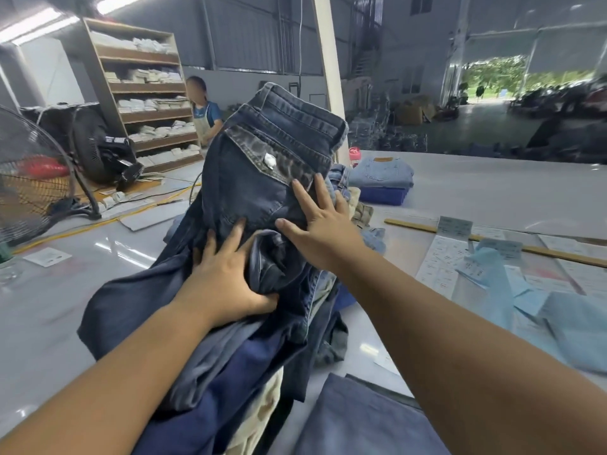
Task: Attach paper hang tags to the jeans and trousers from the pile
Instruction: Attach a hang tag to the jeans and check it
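Big open workshop, pale glossy table (492, 188) running through it, shelving of folded stock (147, 93) and a standing fan (29, 178) off to the left, another worker beyond. Centre of the table heaped with the pile (249, 372) of jeans and trousers, dark denim, navy and khaki mixed. Topmost, dark jeans (262, 165) held up nearly upright, waistband high, back pocket flap and its metal button facing the camera. Left hand (226, 277) clutching a bunched fold low on the garment, thumb tucked under the cloth. Right hand (323, 224) spread flat against the seat, fingers straight, pressing rather than gripping. Paper hang tags (456, 228) and printed sheets lying well to the right, untouched. Probably best now: lift clear of the heap, lay flat on bare table, smooth the waistband, find a belt loop or the label before reaching for a tag; otherwise likely tangling with the legs underneath.
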A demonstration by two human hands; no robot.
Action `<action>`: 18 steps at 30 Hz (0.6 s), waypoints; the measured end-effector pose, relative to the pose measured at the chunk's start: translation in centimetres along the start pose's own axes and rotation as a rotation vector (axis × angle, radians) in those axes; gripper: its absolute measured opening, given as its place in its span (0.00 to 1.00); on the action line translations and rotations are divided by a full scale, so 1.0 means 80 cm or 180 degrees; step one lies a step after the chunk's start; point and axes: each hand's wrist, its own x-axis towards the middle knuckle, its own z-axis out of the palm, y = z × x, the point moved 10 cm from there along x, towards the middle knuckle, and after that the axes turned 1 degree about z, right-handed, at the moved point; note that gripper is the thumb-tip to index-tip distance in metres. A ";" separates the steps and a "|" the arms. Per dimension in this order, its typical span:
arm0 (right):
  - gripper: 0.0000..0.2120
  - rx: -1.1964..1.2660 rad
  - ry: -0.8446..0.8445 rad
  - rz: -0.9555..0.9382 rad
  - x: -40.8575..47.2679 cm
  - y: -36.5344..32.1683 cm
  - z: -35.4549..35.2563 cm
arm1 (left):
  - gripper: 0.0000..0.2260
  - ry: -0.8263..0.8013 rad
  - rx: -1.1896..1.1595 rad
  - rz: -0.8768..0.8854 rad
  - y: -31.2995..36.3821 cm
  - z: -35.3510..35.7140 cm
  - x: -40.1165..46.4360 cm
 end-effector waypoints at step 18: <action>0.30 0.0122 -0.0473 -0.0107 -0.098 0.005 -0.026 | 0.55 0.0109 0.0659 0.0121 0.030 -0.016 -0.045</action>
